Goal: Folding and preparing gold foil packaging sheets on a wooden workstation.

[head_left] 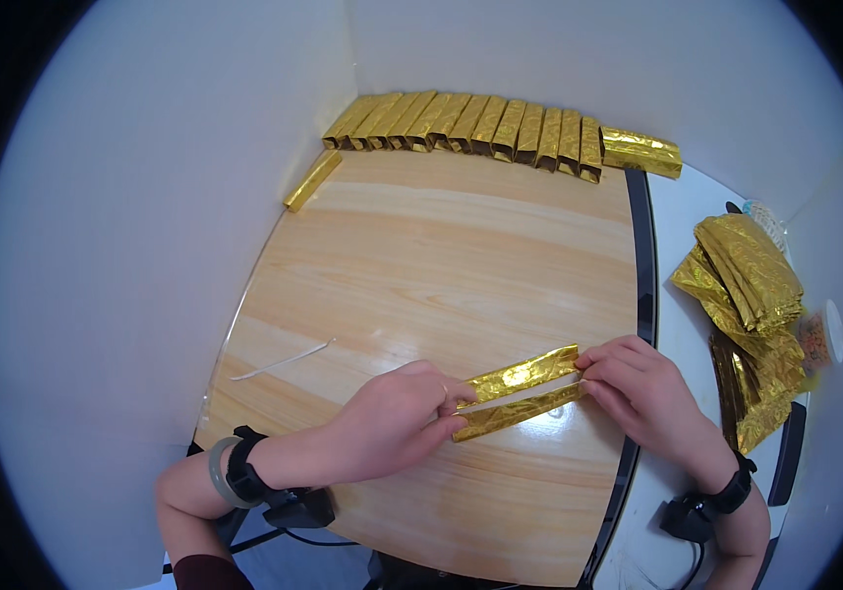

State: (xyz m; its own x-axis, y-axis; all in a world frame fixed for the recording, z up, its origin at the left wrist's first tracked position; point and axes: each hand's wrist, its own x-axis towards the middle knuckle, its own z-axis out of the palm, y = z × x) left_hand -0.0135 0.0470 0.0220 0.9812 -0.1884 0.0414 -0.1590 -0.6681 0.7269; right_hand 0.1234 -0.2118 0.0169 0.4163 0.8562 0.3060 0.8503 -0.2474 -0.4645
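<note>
A strip of shiny gold foil paper (522, 379) is stretched between my hands over the near right part of the wooden table. It is folded lengthwise, with a narrow lighter gap between its two long sides. My left hand (405, 418) pinches its left end, thumb below and fingers above. At the other end my right hand (639, 391) grips the foil between thumb and fingers. My fingertips hide both ends of the strip. A thin white stick-like tool (284, 360) lies on the table to the left of my left hand.
Along the back wall stands a row of folded gold foil tubes (470, 123), with another foil piece (640, 150) at its right end. One narrow gold piece (312, 181) lies at the left wall. Right of the table's dark edge sit stacked gold sheets (751, 270) and a tub (820, 335).
</note>
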